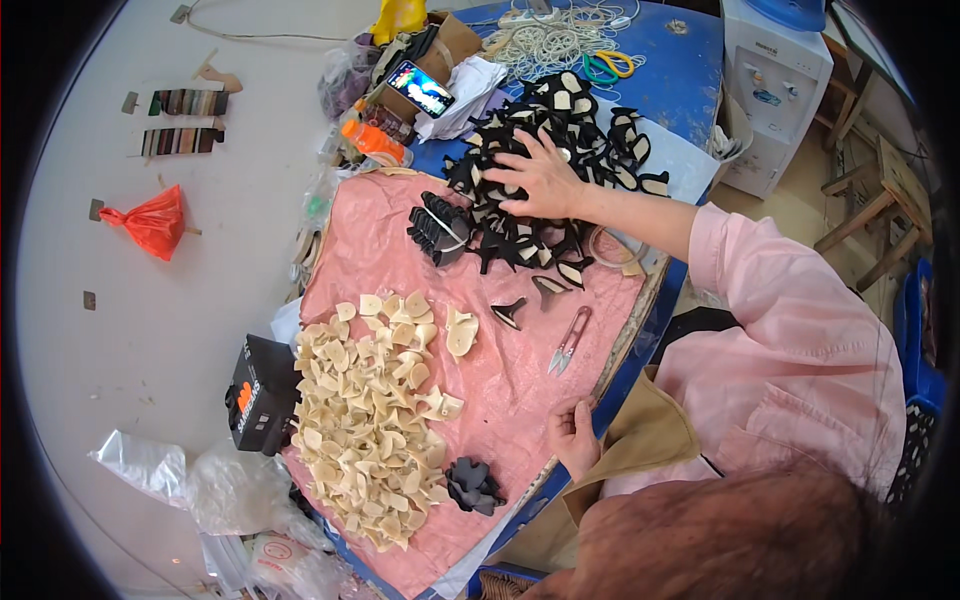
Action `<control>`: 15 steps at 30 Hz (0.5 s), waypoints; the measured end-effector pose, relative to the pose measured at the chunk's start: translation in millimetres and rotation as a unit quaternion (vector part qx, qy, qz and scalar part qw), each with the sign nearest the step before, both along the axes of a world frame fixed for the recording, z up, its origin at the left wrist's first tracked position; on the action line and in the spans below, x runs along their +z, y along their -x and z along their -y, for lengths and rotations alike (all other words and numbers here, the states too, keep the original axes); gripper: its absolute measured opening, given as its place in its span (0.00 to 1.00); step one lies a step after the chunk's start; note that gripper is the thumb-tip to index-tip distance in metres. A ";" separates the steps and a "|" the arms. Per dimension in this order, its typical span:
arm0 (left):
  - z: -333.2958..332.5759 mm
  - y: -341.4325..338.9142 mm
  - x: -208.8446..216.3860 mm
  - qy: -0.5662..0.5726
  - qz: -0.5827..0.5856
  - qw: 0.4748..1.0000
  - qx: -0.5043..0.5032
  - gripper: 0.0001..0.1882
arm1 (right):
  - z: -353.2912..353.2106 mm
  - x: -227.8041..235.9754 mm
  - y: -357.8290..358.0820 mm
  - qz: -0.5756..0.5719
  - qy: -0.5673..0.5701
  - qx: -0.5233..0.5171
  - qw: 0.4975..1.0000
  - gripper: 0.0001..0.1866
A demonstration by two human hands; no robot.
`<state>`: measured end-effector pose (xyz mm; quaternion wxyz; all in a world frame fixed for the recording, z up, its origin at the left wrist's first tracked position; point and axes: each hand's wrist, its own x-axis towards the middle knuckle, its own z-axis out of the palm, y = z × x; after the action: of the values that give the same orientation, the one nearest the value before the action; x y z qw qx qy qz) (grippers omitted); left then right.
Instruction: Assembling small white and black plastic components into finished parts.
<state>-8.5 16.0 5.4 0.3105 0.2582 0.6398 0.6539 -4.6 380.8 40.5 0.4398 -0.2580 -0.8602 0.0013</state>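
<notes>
My right hand (540, 182) lies spread, palm down, on a heap of small black pieces with pale beige faces (525, 235) at the far side of the table. Near the table's front edge my left hand (574, 438) rests with loosely bent fingers, the thumb apart, and I see nothing in it. Between the hands lie thread snips (570, 341) and a single black piece (508, 313). A stack of black pieces (438, 229) tied with a white band sits beside the heap. Many cream curved moulded pieces (370, 420) form a pile to the left.
A pink sheet (480, 400) covers the blue table (680, 60). A dark grey bundle (473, 486) lies near the cream pile. Farther back are an orange bottle (375, 143), a phone (420, 89), tangled white cord (560, 35) and scissors (612, 68). A black box (265, 393) stands at the left edge.
</notes>
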 end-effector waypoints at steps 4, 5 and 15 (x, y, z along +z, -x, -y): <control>-1.2 3.0 1.3 -0.009 0.018 1.000 0.001 0.03 | -22.5 0.0 11.7 0.008 -0.029 -0.029 0.999 0.24; -0.1 3.1 -0.3 -0.009 0.023 1.000 0.001 0.03 | -25.3 0.8 15.6 -0.012 -0.061 -0.036 0.997 0.21; 3.0 10.3 -30.2 -0.033 -0.104 0.992 0.057 0.06 | -76.1 -0.2 67.1 0.004 0.064 -0.007 0.998 0.13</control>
<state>-18.8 13.0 -24.9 0.1960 0.2982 0.6599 0.6611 -71.8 456.9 40.3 0.4193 -0.2915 -0.8582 0.0521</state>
